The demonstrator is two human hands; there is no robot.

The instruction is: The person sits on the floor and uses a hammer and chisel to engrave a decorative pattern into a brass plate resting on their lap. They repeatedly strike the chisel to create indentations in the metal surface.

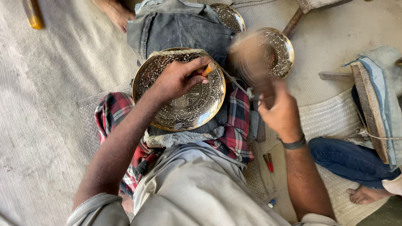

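Pale matted floor (pixel 63 62) with a few scattered things.

A woven mat (pixel 331 121) lies at three o'clock, two red pencils (pixel 268 162) at five, a yellow stick (pixel 32 13) at eleven, a flat metal bar (pixel 335 75) at two.

Left hand (pixel 178 77) rests on an engraved brass plate (pixel 184 104), fingers pinching an orange-tipped punch (pixel 208 69) at the plate's 1 o'clock edge. Right hand (pixel 280 113), at 3 o'clock of the plate, grips a motion-blurred mallet (pixel 247 58). Plate sits on a checked cloth (pixel 234 125). Second engraved plate (pixel 282 52) lies at 2 o'clock.
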